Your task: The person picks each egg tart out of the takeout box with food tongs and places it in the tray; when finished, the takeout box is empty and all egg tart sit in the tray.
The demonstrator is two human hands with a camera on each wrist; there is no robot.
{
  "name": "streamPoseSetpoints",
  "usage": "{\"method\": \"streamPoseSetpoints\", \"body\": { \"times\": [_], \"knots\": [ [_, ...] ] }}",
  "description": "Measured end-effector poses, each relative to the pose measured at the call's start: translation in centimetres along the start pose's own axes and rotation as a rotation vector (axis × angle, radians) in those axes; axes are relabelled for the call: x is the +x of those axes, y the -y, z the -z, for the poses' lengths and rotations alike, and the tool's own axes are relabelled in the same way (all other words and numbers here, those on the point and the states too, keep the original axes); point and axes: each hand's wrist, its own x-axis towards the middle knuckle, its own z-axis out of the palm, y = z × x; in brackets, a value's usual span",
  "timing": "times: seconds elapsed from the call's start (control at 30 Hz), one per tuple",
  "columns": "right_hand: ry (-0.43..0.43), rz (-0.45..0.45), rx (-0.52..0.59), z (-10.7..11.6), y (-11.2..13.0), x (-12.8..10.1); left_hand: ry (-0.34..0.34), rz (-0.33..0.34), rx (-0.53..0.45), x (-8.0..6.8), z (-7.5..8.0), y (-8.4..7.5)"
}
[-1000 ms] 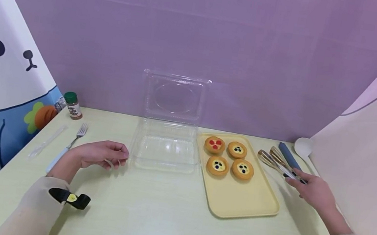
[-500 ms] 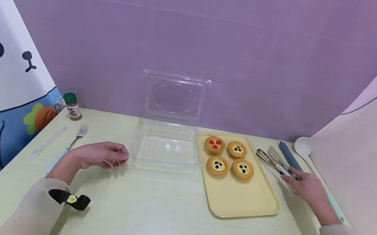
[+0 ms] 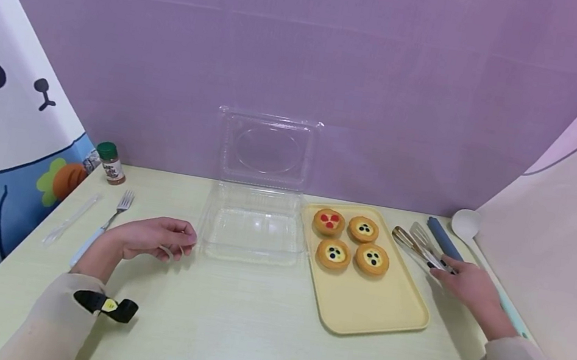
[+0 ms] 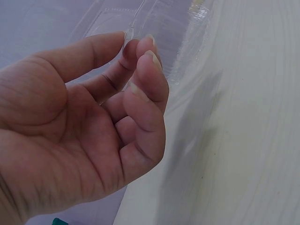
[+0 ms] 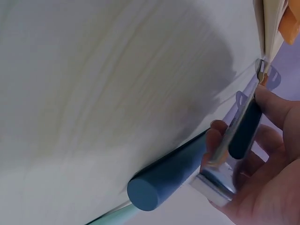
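In the head view my right hand [image 3: 469, 288] holds metal tongs [image 3: 414, 246] right of the tray, their slotted ends pointing back left. The right wrist view shows fingers and thumb curled round the tongs' dark grip [image 5: 246, 129]. My left hand [image 3: 155, 238] hovers beside the front left corner of the clear plastic clamshell box [image 3: 256, 255], its lid raised at the back. Its fingers are loosely curled and hold nothing; in the left wrist view the thumb tip overlaps the box edge. Several egg tarts [image 3: 333, 254] lie on the yellow tray [image 3: 370, 308], one with red topping.
A blue rod [image 3: 443, 237] and a white spoon [image 3: 465, 224] with a mint handle lie beyond the right hand. On the left are a green-capped spice jar [image 3: 112, 164], a fork [image 3: 125, 201] and a clear plastic utensil [image 3: 73, 217]. A purple backdrop [image 3: 389, 96] stands behind.
My right hand has shifted slightly left and back with the tongs, whose ends moved a little to the left. The left hand, box and tarts stay in place.
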Motion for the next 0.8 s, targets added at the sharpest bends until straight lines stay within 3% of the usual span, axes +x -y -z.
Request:
{"method": "streamPoseSetpoints", "body": {
  "times": [0.2, 0.8],
  "knots": [
    [-0.004, -0.031, -0.024, -0.36, 0.12, 0.2, 0.007, 0.0, 0.002, -0.01, -0.02, -0.05],
    [-0.032, -0.001, -0.116, -0.21, 0.84, 0.2, -0.007, 0.012, 0.007, -0.04, 0.01, -0.01]
  ]
}}
